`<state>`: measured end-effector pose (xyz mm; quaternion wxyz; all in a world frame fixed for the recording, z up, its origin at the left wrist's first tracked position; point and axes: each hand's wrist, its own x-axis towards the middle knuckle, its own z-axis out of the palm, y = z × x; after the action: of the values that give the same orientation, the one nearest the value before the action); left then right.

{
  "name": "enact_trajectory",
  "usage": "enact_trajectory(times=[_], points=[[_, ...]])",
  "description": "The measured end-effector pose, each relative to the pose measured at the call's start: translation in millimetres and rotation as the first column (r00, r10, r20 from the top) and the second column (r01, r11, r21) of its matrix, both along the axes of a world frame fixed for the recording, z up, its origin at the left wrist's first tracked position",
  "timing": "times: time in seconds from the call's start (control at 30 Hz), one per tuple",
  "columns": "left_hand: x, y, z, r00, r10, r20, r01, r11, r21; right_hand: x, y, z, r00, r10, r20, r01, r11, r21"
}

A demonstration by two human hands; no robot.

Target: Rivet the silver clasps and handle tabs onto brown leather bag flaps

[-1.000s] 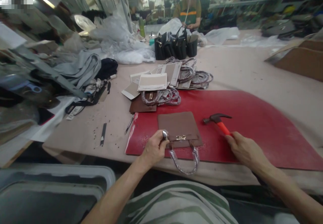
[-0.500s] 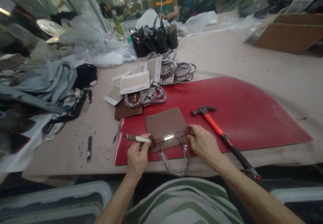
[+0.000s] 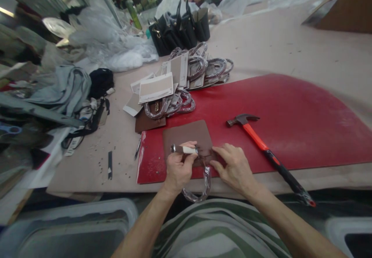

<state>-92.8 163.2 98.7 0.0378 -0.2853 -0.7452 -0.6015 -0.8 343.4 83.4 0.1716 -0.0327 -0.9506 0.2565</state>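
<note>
A brown leather bag panel [image 3: 187, 135] lies on the red mat [image 3: 290, 114] near the table's front edge. Its plastic-wrapped handle [image 3: 200, 188] hangs over the edge toward me. My left hand [image 3: 178, 168] is closed round a short metal punch tool [image 3: 183, 149] with a white wrapped grip, held level over the panel's lower edge. My right hand [image 3: 235, 168] presses its fingers on the panel's strap beside the tool. A hammer [image 3: 261, 143] with an orange and black handle lies on the mat to the right, untouched.
Behind the panel lie a pile of brown panels with wrapped handles [image 3: 174, 103] and card pieces [image 3: 155, 88]. Finished black bags [image 3: 180, 33] stand further back. Cloth and clutter [image 3: 64, 87] fill the left side. Small tools [image 3: 110, 164] lie on the table. A person sits at the far end.
My right hand let go of the hammer and came to the panel's strap. My left hand swung the punch tool inward over the panel's lower edge.
</note>
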Motion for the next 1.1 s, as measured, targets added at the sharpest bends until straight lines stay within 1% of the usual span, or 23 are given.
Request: enact_trajectory(times=[0.07, 0.17, 0.43, 0.7, 0.8, 0.9, 1.1], points=[[2, 4, -3.3, 1.0, -0.019, -0.012, 0.019, 1.0, 0.006, 0, 2, -0.7, 0.999, 0.007, -0.041, -0.008, 1.0, -0.024], [2, 5, -6.3, 0.999, -0.039, -0.035, 0.039, 0.999, -0.01, 0, 2, -0.3, 0.998, -0.014, -0.068, 0.011, 0.999, -0.04], [0, 7, -9.1, 0.992, -0.106, -0.069, 0.104, 0.994, -0.032, 0, 1, -1.1, 0.998, 0.001, -0.062, -0.003, 0.999, -0.042], [1, 8, -9.0, 0.991, -0.113, -0.077, 0.109, 0.992, -0.058, -2, 0, 1.0, 0.999, 0.0, -0.049, -0.002, 0.999, -0.043], [0, 9, -7.7, 0.986, -0.123, -0.111, 0.114, 0.99, -0.08, -1, 0, 2.3, 0.999, -0.002, -0.042, 0.0, 0.999, -0.04], [1, 11, -6.5, 0.981, -0.11, -0.161, 0.092, 0.989, -0.118, -1, 0, 3.3, 1.0, -0.002, -0.027, 0.001, 0.999, -0.042], [11, 13, -7.5, 0.977, -0.02, -0.214, -0.009, 0.991, -0.134, -1, 1, 3.0, 1.0, 0.005, -0.027, -0.006, 1.0, -0.03]])
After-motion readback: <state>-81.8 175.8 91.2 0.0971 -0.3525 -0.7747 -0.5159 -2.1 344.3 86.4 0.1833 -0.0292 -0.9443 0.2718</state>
